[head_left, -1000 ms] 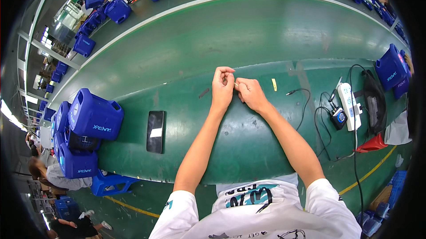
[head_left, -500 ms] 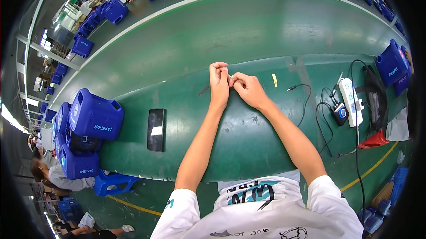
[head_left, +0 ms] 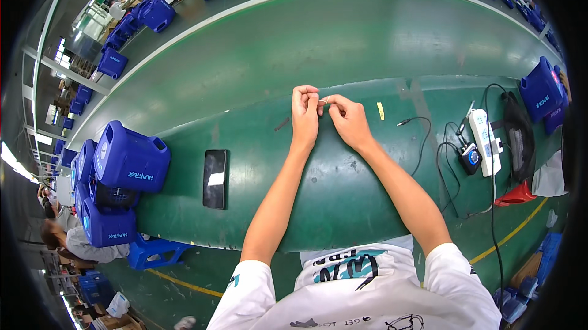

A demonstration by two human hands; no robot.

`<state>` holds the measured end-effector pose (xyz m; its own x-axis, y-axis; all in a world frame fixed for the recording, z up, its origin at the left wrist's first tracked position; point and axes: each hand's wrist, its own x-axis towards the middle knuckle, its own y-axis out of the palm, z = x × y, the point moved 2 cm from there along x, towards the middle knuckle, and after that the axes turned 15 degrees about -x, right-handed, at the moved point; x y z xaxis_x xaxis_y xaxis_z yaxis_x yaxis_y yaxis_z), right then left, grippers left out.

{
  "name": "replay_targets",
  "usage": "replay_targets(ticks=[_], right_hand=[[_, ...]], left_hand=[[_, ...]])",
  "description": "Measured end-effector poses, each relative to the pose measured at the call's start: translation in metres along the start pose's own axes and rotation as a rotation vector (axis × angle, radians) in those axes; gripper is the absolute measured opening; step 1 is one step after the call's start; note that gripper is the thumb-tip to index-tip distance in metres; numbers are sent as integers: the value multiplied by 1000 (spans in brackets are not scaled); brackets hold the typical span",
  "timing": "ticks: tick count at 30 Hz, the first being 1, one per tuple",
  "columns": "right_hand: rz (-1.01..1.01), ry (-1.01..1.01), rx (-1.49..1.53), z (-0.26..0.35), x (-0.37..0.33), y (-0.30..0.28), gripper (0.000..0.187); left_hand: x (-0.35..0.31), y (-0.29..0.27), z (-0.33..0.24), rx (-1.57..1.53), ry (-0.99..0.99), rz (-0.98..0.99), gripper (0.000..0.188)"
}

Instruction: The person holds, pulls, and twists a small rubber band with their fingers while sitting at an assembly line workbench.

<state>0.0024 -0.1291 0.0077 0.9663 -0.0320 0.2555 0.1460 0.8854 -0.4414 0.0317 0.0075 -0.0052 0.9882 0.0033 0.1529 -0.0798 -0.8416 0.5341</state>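
Both of my hands are raised over the green table (head_left: 343, 201), close together near its far part. Between their fingertips stretches a thin pale strand (head_left: 324, 101), too small to name for certain. My left hand (head_left: 305, 112) pinches one end of it with curled fingers. The other end sits in the closed fingers of my right hand (head_left: 351, 123). A small yellow strip (head_left: 380, 111) lies on the table to the right of my right hand. Off to the left, a black phone (head_left: 215, 179) lies face up.
Blue plastic cases (head_left: 131, 157) are stacked at the table's left end, beside a blue stool (head_left: 156, 252). On the right are a white power strip (head_left: 485, 140), black cables (head_left: 422, 146), a black pouch (head_left: 519, 137) and another blue case (head_left: 542, 91). A person (head_left: 86, 241) sits at the far left.
My hands have drawn slightly apart, the right one shifting a little to the right. More of the pale strand shows between them. A person's leg at the lower left has moved mostly out of view.
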Motion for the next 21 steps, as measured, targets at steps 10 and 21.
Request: replay_targets(ticks=[10, 21], right_hand=[[-49, 64, 38, 1, 2, -2, 24], [144, 75, 521, -3, 0, -5, 29]], left_hand=[[-2, 3, -1, 66, -14, -27, 6], [0, 3, 0, -14, -18, -21, 6]])
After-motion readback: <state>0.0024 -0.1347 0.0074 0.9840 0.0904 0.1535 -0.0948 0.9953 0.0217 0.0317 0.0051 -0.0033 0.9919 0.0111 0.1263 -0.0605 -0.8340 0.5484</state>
